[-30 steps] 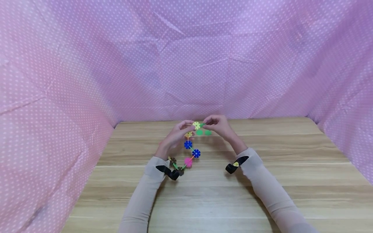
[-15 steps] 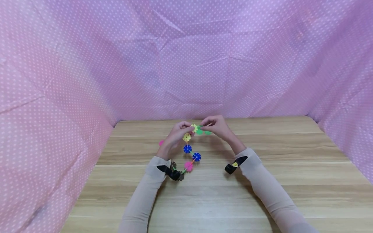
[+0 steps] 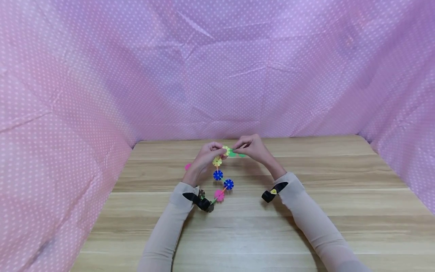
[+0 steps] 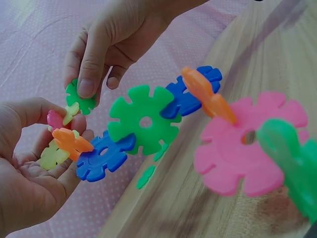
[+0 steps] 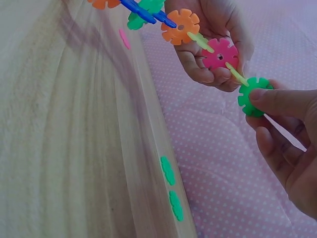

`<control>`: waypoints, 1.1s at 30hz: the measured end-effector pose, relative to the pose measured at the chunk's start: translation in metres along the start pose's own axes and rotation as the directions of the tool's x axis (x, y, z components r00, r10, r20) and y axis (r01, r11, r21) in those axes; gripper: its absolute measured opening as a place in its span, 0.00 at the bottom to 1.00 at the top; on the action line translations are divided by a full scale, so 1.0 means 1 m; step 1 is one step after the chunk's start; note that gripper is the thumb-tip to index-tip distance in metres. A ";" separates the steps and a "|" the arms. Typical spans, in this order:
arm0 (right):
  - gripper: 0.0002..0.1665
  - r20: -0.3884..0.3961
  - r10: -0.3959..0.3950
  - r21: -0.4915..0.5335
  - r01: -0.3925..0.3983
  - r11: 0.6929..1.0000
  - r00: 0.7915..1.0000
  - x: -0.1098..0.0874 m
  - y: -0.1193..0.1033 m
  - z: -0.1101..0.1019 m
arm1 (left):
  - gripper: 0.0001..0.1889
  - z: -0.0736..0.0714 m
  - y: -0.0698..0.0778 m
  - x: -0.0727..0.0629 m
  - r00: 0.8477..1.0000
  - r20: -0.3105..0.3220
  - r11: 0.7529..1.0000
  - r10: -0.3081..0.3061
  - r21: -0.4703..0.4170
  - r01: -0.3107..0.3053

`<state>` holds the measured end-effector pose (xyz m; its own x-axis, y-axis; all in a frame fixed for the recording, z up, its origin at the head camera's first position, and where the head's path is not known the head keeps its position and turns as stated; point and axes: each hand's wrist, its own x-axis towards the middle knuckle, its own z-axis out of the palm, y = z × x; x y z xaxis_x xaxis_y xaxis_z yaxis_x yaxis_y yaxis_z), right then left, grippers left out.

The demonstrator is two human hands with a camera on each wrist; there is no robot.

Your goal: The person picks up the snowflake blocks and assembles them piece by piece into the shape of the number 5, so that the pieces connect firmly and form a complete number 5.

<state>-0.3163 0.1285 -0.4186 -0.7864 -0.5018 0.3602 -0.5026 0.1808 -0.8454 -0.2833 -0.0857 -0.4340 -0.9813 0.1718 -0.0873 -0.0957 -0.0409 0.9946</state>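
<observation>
A chain of notched plastic discs hangs from my left hand (image 3: 205,158); it includes a yellow disc (image 3: 217,161), a blue disc (image 3: 218,175) and a pink disc (image 3: 219,195). My left thumb and fingers pinch it near its upper end, by a deep pink disc (image 5: 220,55). My right hand (image 3: 253,148) pinches a green disc (image 5: 244,101) between thumb and fingers. In the right wrist view that green disc meets the edge of a thin yellow disc (image 5: 237,74) at the chain's end. How deep their slots engage cannot be told. The chain's lower end is partly hidden behind the left wrist strap.
Two loose green discs (image 5: 167,171) lie near the far edge of the wooden table (image 3: 244,241). A loose pink disc (image 3: 188,166) lies beyond my left wrist. Pink dotted cloth (image 3: 217,87) hangs around the table's back and sides.
Both hands have shifted slightly, and the chain hangs a little lower and further left. The right hand moved slightly left with the green disc. The loose pink disc has come into view.
</observation>
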 end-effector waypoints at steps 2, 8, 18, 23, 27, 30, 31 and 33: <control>0.04 -0.002 -0.009 -0.002 0.009 1.000 1.000 -0.002 -0.008 0.000 | 0.02 0.000 0.001 -0.001 1.000 0.000 1.000 0.002 0.002 -0.002; 0.03 -0.016 -0.038 -0.014 0.038 0.999 0.999 -0.008 -0.028 0.002 | 0.04 -0.001 0.000 0.000 1.000 -0.006 1.000 0.013 0.004 -0.013; 0.02 -0.043 -0.058 -0.024 0.057 0.998 0.997 -0.003 -0.008 0.004 | 0.03 0.000 0.005 -0.003 1.000 -0.010 1.000 0.016 0.013 -0.016; 0.03 -0.048 -0.071 -0.053 0.068 0.996 0.996 -0.007 -0.026 0.006 | 0.03 0.000 0.005 -0.003 1.000 -0.010 1.000 0.017 0.026 -0.016; 0.03 -0.048 -0.077 -0.078 0.074 0.994 0.996 -0.006 -0.019 0.008 | 0.03 0.000 0.005 -0.003 1.000 -0.002 0.999 0.012 0.047 -0.012; 0.03 -0.051 -0.087 -0.089 0.082 0.993 0.995 -0.003 -0.006 0.009 | 0.04 -0.001 0.004 -0.003 1.000 0.005 0.998 0.013 0.065 -0.013; 0.03 -0.049 -0.088 -0.086 0.083 0.993 0.995 -0.002 -0.003 0.009 | 0.05 -0.001 0.003 -0.003 1.000 0.006 0.997 0.015 0.072 -0.015; 0.03 -0.045 -0.086 -0.077 0.082 0.994 0.995 -0.003 0.000 0.007 | 0.06 0.000 0.002 -0.003 1.000 0.023 0.997 0.019 0.079 -0.021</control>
<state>-0.3115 0.1238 -0.4223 -0.7558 -0.4769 0.4488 -0.5918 0.2039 -0.7799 -0.2802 -0.0864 -0.4313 -0.9788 0.1937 -0.0669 -0.0616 0.0334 0.9975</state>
